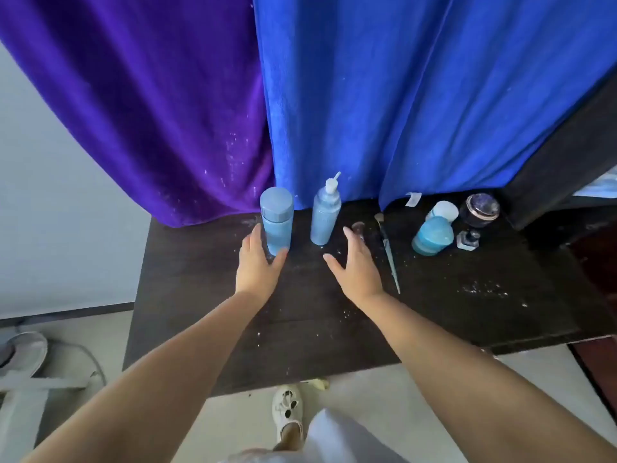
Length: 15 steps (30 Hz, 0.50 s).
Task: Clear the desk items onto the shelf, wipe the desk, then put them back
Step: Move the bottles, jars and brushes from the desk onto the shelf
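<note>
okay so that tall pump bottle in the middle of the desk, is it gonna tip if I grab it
Probably tippy: the pump bottle is tall and narrow on a small base. Its smooth sides look rigid, maybe slippery. The right hand, open beside it, should grip low on the body, not the thin nozzle.

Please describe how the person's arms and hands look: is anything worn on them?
Both forearms are bare, with no sleeves in view. The left hand and right hand wear no gloves; no rings, watch or bracelets are visible.
</note>
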Each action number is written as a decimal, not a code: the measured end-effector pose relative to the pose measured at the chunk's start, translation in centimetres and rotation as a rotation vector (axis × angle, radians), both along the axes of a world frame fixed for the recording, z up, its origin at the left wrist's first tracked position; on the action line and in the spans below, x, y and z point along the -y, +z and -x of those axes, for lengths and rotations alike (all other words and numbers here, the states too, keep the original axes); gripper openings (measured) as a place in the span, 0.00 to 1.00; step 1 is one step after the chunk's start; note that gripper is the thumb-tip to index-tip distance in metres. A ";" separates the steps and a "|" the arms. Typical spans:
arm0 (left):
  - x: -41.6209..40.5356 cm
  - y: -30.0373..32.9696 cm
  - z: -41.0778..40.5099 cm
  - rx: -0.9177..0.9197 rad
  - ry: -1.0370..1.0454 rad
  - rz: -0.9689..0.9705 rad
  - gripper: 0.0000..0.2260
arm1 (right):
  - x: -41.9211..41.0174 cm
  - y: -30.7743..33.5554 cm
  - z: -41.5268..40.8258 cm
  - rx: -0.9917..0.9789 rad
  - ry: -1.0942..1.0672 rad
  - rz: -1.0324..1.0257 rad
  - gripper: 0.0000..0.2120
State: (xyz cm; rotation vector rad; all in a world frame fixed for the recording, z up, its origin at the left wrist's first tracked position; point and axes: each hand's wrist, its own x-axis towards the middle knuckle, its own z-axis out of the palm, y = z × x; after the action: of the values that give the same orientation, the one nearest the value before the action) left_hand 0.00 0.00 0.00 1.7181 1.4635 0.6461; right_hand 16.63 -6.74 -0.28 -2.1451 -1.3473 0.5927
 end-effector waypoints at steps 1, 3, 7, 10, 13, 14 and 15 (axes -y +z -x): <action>-0.8 -0.1 -0.4 0.009 0.004 -0.003 0.27 | -1.1 -0.1 0.2 -0.039 -0.029 -0.045 0.32; -1.9 -0.3 -1.2 0.033 0.003 0.029 0.25 | -2.9 -0.1 0.5 -0.109 -0.084 -0.113 0.30; -2.8 -1.1 -1.5 0.127 0.020 0.139 0.21 | -5.1 -0.6 0.9 -0.210 -0.190 -0.132 0.24; -3.0 -1.1 -1.3 0.135 0.006 0.131 0.21 | -5.6 -0.6 0.4 -0.212 -0.205 -0.137 0.20; -2.6 -0.5 -1.3 0.117 -0.007 0.121 0.17 | -5.0 -0.4 0.0 -0.216 -0.180 -0.137 0.19; -2.3 -0.3 -1.4 0.110 -0.010 0.115 0.16 | -4.6 -0.5 -0.3 -0.230 -0.181 -0.141 0.19; -2.0 0.0 -1.7 0.104 -0.014 0.105 0.16 | -3.9 -0.4 -0.8 -0.246 -0.181 -0.144 0.19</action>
State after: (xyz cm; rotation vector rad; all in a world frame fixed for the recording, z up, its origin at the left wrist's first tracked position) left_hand 1.68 1.97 0.01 1.5896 1.3877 0.6307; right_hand 17.40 -2.81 -0.66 -1.9784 -1.0199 0.6426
